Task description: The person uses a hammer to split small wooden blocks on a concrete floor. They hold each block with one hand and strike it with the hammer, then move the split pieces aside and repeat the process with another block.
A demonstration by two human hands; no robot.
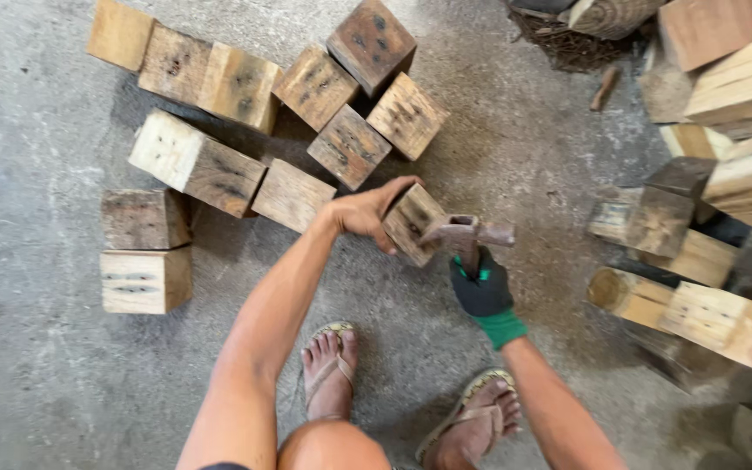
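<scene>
My bare left hand (pixel 365 211) grips a weathered wooden block (pixel 412 222), holding it tilted above the concrete floor. My right hand (pixel 480 287), in a black glove with a green cuff, is closed round the handle of a rusty claw hammer (pixel 466 233). The hammer's head rests against the right side of the block. Both my feet, in sandals, stand just below the hands.
Several similar nail-marked wooden blocks (pixel 198 165) lie grouped on the floor (pixel 36 383) to the upper left. A rougher pile of wood pieces (pixel 707 252) fills the right side. A basket of rusty scraps (pixel 572 39) sits at the top.
</scene>
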